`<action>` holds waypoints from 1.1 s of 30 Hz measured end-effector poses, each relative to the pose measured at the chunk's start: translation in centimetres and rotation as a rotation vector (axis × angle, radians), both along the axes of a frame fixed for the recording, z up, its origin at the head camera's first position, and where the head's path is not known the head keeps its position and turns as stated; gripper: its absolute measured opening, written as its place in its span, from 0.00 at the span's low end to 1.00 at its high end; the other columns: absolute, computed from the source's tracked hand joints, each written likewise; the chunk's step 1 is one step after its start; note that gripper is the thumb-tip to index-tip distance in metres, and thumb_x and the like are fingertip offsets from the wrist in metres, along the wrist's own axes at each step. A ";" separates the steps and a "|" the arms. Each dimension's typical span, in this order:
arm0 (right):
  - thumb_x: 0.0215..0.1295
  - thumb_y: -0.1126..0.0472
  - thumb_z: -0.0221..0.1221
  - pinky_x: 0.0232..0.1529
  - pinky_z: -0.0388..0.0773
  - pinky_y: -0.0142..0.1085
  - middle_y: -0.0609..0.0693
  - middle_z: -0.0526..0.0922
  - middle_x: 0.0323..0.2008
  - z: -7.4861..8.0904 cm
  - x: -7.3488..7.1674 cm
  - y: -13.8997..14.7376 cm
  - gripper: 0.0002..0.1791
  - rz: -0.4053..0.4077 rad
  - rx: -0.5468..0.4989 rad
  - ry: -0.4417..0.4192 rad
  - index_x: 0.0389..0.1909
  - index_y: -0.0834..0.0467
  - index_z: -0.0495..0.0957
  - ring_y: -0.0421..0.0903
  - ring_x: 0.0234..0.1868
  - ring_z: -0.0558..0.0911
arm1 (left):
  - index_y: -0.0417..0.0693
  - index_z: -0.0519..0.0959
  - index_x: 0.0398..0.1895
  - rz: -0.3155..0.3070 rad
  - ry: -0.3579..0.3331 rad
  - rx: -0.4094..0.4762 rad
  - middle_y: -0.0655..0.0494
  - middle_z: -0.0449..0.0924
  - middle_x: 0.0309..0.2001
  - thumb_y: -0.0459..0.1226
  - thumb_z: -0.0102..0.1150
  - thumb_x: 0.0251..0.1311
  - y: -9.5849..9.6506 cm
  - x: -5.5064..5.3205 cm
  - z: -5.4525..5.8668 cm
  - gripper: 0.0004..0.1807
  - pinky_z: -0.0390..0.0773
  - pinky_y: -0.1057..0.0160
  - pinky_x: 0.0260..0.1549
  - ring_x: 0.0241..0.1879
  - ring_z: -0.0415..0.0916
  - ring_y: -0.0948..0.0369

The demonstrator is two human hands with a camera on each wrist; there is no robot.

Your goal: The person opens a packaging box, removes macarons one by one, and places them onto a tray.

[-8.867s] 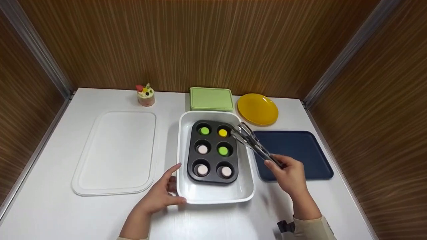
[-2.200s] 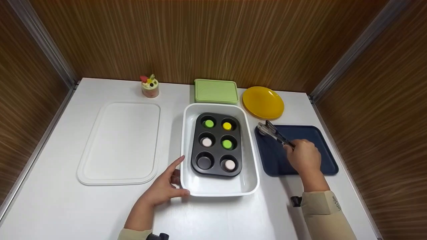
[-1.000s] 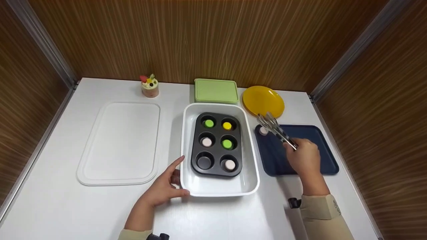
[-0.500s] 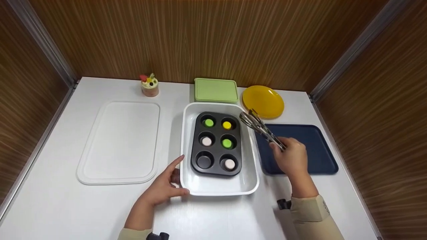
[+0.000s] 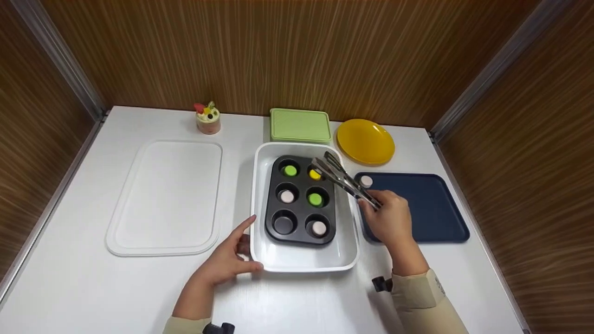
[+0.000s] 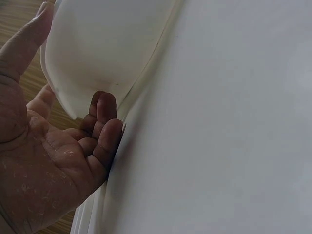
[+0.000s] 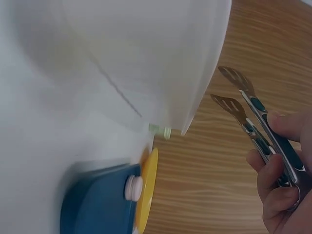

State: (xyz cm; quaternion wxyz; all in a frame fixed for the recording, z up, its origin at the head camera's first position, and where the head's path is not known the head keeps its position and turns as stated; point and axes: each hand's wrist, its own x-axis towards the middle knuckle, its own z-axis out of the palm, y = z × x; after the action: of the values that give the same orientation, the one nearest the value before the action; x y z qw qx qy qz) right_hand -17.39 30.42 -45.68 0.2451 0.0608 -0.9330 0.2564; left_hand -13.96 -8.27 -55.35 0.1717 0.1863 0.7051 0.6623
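My left hand (image 5: 229,262) holds the near-left corner of a white tub (image 5: 306,262), thumb and forefinger spread along its rim. In the left wrist view, the other fingers (image 6: 105,109) curl below the rim against the wall. My right hand (image 5: 390,218) grips metal tongs (image 5: 348,182), whose tips stand apart over the far-right cup. Inside the tub lies a dark muffin tin (image 5: 300,211). Its cups hold a yellow piece (image 5: 314,175), a green piece (image 5: 290,170), another green piece (image 5: 315,200), a pale pink piece (image 5: 287,196) and another pink piece (image 5: 319,228); the near-left cup is empty.
A pale pink piece (image 5: 366,181) sits at the far-left corner of a dark blue tray (image 5: 420,208). Behind are a yellow plate (image 5: 365,141), a green lidded box (image 5: 300,125) and a dessert cup (image 5: 208,119). A white lid (image 5: 167,197) lies left.
Earlier, a pink piece left the near-left cup and was set on the blue tray with the tongs. Since then my right hand has swung the tongs left over the muffin tin. My left hand stays put.
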 end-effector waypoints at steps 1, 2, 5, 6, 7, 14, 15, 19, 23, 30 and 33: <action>0.59 0.65 0.77 0.38 0.83 0.56 0.61 0.88 0.35 0.1 0.0 -0.2 0.12 0.008 0.004 -0.003 0.41 0.66 0.90 0.60 0.35 0.87 | 0.41 0.50 0.86 0.000 0.005 -0.002 0.33 0.76 0.53 0.30 0.83 0.52 0.0 0.0 0.0 0.63 0.82 0.62 0.42 0.48 0.81 0.45; 0.59 0.65 0.77 0.39 0.83 0.55 0.61 0.89 0.35 0.1 0.0 -0.4 0.12 0.016 0.009 -0.005 0.41 0.66 0.90 0.60 0.35 0.87 | 0.41 0.50 0.86 0.000 0.010 -0.005 0.33 0.76 0.52 0.30 0.83 0.52 0.0 0.0 0.0 0.63 0.82 0.62 0.42 0.47 0.81 0.45; 0.59 0.64 0.78 0.38 0.84 0.55 0.61 0.89 0.36 0.3 0.0 -1.1 0.12 0.038 0.029 -0.013 0.41 0.66 0.90 0.60 0.35 0.87 | 0.41 0.50 0.86 -0.001 0.016 -0.011 0.34 0.76 0.52 0.30 0.83 0.52 0.0 0.0 0.0 0.63 0.82 0.62 0.43 0.47 0.81 0.46; 0.59 0.64 0.78 0.38 0.84 0.55 0.61 0.89 0.36 0.4 0.0 -1.3 0.12 0.044 0.035 -0.017 0.41 0.65 0.91 0.59 0.35 0.88 | 0.41 0.50 0.86 -0.001 0.015 -0.009 0.34 0.76 0.52 0.30 0.83 0.52 -0.1 0.0 0.0 0.63 0.82 0.62 0.43 0.47 0.81 0.46; 0.59 0.63 0.78 0.38 0.84 0.54 0.60 0.89 0.36 0.4 -0.1 -1.6 0.12 0.049 0.040 -0.023 0.41 0.65 0.91 0.59 0.35 0.88 | 0.41 0.50 0.86 -0.001 0.014 -0.009 0.34 0.76 0.51 0.30 0.83 0.52 -0.1 0.0 0.0 0.63 0.83 0.61 0.42 0.46 0.81 0.47; 0.58 0.62 0.79 0.34 0.83 0.54 0.58 0.89 0.35 1.1 -0.5 -3.4 0.13 0.097 0.065 -0.039 0.41 0.63 0.91 0.57 0.33 0.87 | 0.41 0.50 0.86 -0.003 0.022 -0.010 0.34 0.76 0.50 0.30 0.82 0.53 -0.2 0.0 0.1 0.62 0.84 0.60 0.42 0.45 0.81 0.49; 0.58 0.62 0.78 0.34 0.83 0.54 0.58 0.89 0.35 1.2 -0.5 -3.6 0.12 0.104 0.068 -0.042 0.41 0.63 0.91 0.57 0.33 0.87 | 0.41 0.50 0.85 -0.002 0.024 -0.011 0.35 0.75 0.50 0.30 0.82 0.53 -0.2 0.0 0.1 0.62 0.83 0.61 0.41 0.44 0.81 0.49; 0.59 0.62 0.77 0.34 0.82 0.53 0.57 0.89 0.35 1.5 -0.6 -4.3 0.11 0.126 0.080 -0.078 0.41 0.62 0.92 0.55 0.34 0.86 | 0.41 0.50 0.85 0.003 0.023 -0.009 0.35 0.75 0.49 0.30 0.82 0.52 -0.1 0.0 0.1 0.62 0.83 0.63 0.39 0.44 0.80 0.49; 0.61 0.60 0.77 0.33 0.81 0.53 0.55 0.90 0.36 1.5 -0.7 -4.7 0.09 0.134 0.116 -0.139 0.40 0.59 0.92 0.54 0.33 0.86 | 0.42 0.50 0.86 0.006 0.009 -0.009 0.35 0.75 0.50 0.29 0.82 0.52 0.0 0.1 0.1 0.62 0.83 0.64 0.39 0.44 0.79 0.49; 0.62 0.58 0.75 0.29 0.79 0.53 0.52 0.87 0.31 1.7 -0.8 -5.1 0.06 0.145 0.194 -0.208 0.35 0.55 0.91 0.52 0.29 0.83 | 0.43 0.51 0.86 0.012 0.001 -0.022 0.35 0.76 0.50 0.30 0.82 0.52 0.0 0.1 0.2 0.62 0.83 0.62 0.41 0.45 0.80 0.49; 0.62 0.58 0.75 0.28 0.78 0.52 0.52 0.86 0.29 1.7 -0.9 -5.2 0.06 0.141 0.212 -0.229 0.32 0.55 0.89 0.51 0.27 0.82 | 0.44 0.51 0.86 0.014 0.001 -0.023 0.35 0.76 0.50 0.30 0.82 0.52 0.0 0.1 0.1 0.62 0.83 0.62 0.41 0.45 0.80 0.50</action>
State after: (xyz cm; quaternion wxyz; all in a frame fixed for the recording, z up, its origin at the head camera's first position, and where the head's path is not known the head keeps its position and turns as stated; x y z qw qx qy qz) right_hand -18.28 25.24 -43.97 0.1109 0.1218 -0.9701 0.1782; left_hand -13.88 -8.29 -55.22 0.1688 0.1796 0.7141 0.6553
